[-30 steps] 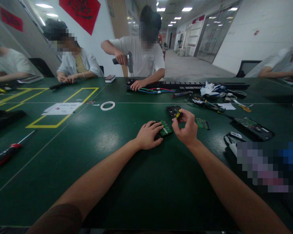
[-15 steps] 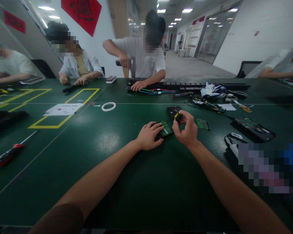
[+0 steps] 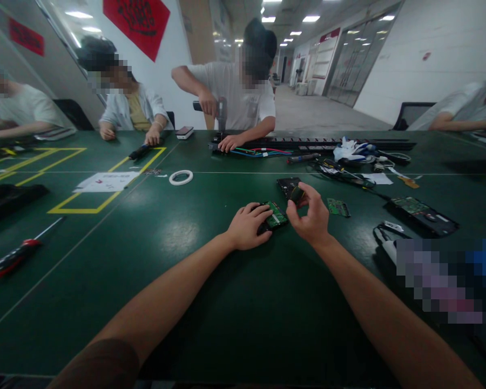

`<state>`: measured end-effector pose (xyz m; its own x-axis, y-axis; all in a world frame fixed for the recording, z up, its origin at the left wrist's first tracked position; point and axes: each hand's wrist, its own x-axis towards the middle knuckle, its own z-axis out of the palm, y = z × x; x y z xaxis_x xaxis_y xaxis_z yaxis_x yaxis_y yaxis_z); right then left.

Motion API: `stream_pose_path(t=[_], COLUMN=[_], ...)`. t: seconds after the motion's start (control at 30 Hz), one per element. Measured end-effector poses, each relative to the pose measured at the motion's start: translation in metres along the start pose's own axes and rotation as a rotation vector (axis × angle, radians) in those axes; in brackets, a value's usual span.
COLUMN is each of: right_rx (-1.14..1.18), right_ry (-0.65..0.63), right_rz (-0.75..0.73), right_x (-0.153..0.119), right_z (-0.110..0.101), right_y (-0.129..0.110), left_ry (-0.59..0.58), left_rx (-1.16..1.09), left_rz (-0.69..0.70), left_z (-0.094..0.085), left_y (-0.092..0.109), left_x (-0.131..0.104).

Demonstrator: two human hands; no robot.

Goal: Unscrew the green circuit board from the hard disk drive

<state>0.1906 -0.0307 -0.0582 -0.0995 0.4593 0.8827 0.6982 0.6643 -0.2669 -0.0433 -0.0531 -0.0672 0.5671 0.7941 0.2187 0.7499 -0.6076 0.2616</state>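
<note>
My left hand [image 3: 249, 226] lies over the left part of a black device with a green circuit board [image 3: 276, 215], its fingers resting on it. Just right of it, my right hand [image 3: 311, 214] pinches a small dark and yellow object [image 3: 295, 194], probably a screwdriver handle; its tip is hidden. Behind that object lies a flat black part [image 3: 284, 185]. A separate green circuit board [image 3: 338, 207] sits to the right of my right hand.
A white tape ring [image 3: 181, 178] and a red-black screwdriver [image 3: 14, 259] lie at left. At right is another black device with a board [image 3: 423, 213]. Across the green table [image 3: 227, 286], a person holds a power drill [image 3: 222, 113] at a long black rail [image 3: 316, 143].
The small object between my right fingers has turned. My left hand stays in place. A person at the back left has shifted a black item to the right.
</note>
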Motion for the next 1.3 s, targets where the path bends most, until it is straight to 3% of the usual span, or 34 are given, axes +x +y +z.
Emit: stream_pose_path(t=[0.17, 0.47, 0.67, 0.87, 1.13, 1.3], right_rx=[0.092, 0.030, 0.156, 0.085, 0.141, 0.102], right_ry=[-0.009, 0.034, -0.055, 0.025, -0.038, 0.018], right_rz=[0.041, 0.021, 0.068, 0.042, 0.045, 0.038], right_x=[-0.0010, 0.0012, -0.0018, -0.0009, -0.0052, -0.0036], right_z=[0.0009, 0.0001, 0.0012, 0.0037, 0.0039, 0.0054], right_y=[0.0016, -0.0025, 0.0028, 0.0011, 0.0056, 0.0014], left_ry=[0.004, 0.008, 0.005, 0.015, 0.008, 0.016], left_rx=[0.009, 0.003, 0.011, 0.013, 0.016, 0.020], left_rz=[-0.001, 0.001, 0.003, 0.011, 0.007, 0.013], left_z=[-0.0001, -0.0008, -0.0023, -0.0018, 0.0003, 0.0014], left_y=[0.0000, 0.0004, 0.0014, 0.0017, 0.0005, -0.0002], left_x=[0.0000, 0.0005, 0.0005, 0.0003, 0.0014, 0.0012])
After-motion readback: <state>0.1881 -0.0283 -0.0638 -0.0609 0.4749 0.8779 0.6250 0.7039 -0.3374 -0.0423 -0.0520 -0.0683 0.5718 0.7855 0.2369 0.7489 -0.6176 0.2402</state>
